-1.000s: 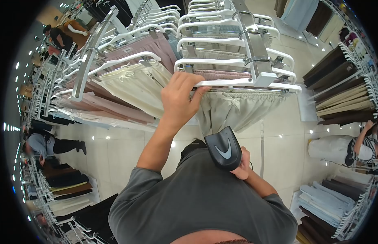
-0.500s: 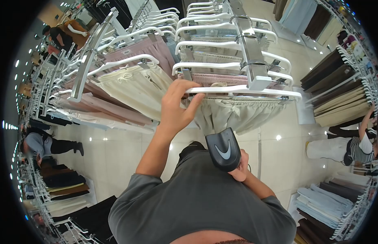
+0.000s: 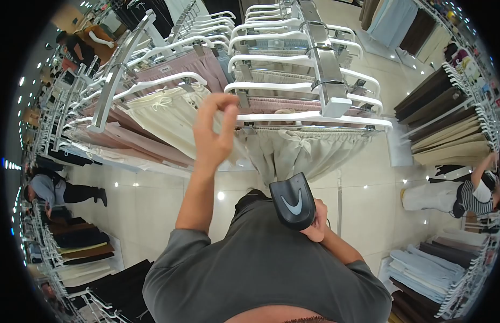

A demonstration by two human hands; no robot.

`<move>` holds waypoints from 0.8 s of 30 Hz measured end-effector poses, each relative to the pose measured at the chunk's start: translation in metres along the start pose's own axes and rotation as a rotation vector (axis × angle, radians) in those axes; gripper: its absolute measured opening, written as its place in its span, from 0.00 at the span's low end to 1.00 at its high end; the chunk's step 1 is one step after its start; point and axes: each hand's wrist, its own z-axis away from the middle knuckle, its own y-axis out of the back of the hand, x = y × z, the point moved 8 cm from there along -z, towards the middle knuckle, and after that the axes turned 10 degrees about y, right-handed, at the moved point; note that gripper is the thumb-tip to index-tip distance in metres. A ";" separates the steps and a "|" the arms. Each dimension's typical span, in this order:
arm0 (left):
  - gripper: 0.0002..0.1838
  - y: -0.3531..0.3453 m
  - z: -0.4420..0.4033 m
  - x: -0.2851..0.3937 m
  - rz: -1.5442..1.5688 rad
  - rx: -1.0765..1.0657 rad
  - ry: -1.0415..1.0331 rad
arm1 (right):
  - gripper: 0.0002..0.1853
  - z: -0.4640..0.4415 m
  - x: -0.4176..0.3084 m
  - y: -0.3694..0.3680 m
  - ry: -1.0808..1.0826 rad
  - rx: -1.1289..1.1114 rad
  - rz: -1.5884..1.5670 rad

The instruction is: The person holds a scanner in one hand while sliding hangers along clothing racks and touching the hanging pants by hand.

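Note:
My left hand (image 3: 215, 129) is raised just left of the front white hanger (image 3: 309, 117), fingers curled forward and thumb apart, with nothing seen between them. From that hanger hang light grey-beige drawstring pants (image 3: 301, 151), their bow tied at the waist. Low in front of my body, my right hand (image 3: 317, 220) grips a black handheld scanner (image 3: 294, 202) with a grey curved mark; its handle is mostly hidden. Behind the front hanger sits a pink garment (image 3: 285, 103), only its top edge showing. Cream pants (image 3: 166, 110) hang on the rack to the left.
A metal rack arm (image 3: 328, 70) carries several white hangers. Another rail (image 3: 111, 94) stands at left with pink pants (image 3: 180, 71). Brown and beige trousers (image 3: 449, 129) hang at right. One person (image 3: 473, 196) is at far right, another (image 3: 59, 188) at far left.
My left hand has let go of the front hanger's left end and moved left, away from it. The right hand still holds the scanner, almost unmoved.

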 end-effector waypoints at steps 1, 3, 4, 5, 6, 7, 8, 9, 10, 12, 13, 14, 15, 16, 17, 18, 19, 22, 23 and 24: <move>0.10 0.002 -0.013 -0.002 0.000 0.004 0.000 | 0.25 -0.001 -0.001 -0.001 0.004 -0.008 -0.005; 0.10 0.004 -0.048 0.002 -0.009 -0.020 0.014 | 0.25 -0.003 -0.002 -0.002 0.008 -0.024 -0.012; 0.10 0.003 -0.067 0.006 -0.010 -0.013 0.014 | 0.24 -0.003 -0.002 -0.002 0.013 -0.024 -0.018; 0.11 -0.009 -0.085 0.017 -0.107 -0.117 -0.073 | 0.23 -0.003 -0.002 -0.003 0.017 -0.023 -0.024; 0.12 -0.024 -0.095 0.023 -0.204 -0.221 -0.161 | 0.23 -0.004 -0.003 -0.003 0.018 -0.029 -0.023; 0.12 -0.030 -0.105 0.022 -0.204 -0.216 -0.162 | 0.23 -0.003 -0.002 -0.003 0.013 -0.026 -0.016; 0.13 -0.047 -0.109 0.022 -0.342 -0.301 -0.197 | 0.22 -0.002 -0.002 -0.003 0.007 -0.020 -0.008; 0.14 -0.063 -0.111 0.021 -0.481 -0.386 -0.233 | 0.22 -0.002 -0.002 -0.002 0.009 -0.023 -0.006; 0.14 -0.070 -0.114 0.021 -0.481 -0.384 -0.234 | 0.23 -0.001 -0.002 -0.002 0.020 -0.022 -0.010; 0.15 -0.093 -0.114 0.015 -0.635 -0.546 -0.240 | 0.23 0.000 -0.003 0.000 0.035 -0.018 -0.013; 0.15 -0.098 -0.118 0.015 -0.636 -0.548 -0.245 | 0.23 0.001 -0.002 0.002 0.025 -0.012 -0.009; 0.15 -0.104 -0.120 0.011 -0.698 -0.589 -0.223 | 0.23 0.002 -0.001 0.003 0.015 -0.004 -0.006; 0.16 -0.109 -0.121 0.007 -0.759 -0.628 -0.200 | 0.23 0.003 -0.002 0.004 0.019 -0.001 -0.006; 0.16 -0.110 -0.121 0.006 -0.761 -0.630 -0.204 | 0.23 0.003 -0.001 0.005 0.014 0.008 -0.007; 0.16 -0.109 -0.122 0.006 -0.724 -0.620 -0.203 | 0.24 0.003 0.000 0.006 0.010 0.016 -0.008; 0.16 -0.108 -0.123 0.006 -0.687 -0.610 -0.200 | 0.24 0.003 0.000 0.006 0.012 0.019 -0.009; 0.16 -0.108 -0.122 0.003 -0.689 -0.612 -0.201 | 0.24 0.003 0.000 0.006 0.011 0.020 -0.010; 0.15 -0.107 -0.125 0.002 -0.634 -0.574 -0.215 | 0.24 0.002 0.000 0.007 0.014 0.016 -0.006; 0.15 -0.107 -0.126 0.000 -0.607 -0.577 -0.192 | 0.25 0.002 0.000 0.007 0.016 0.009 0.000; 0.14 -0.105 -0.127 -0.001 -0.581 -0.578 -0.167 | 0.25 0.003 -0.001 0.007 0.015 0.006 -0.001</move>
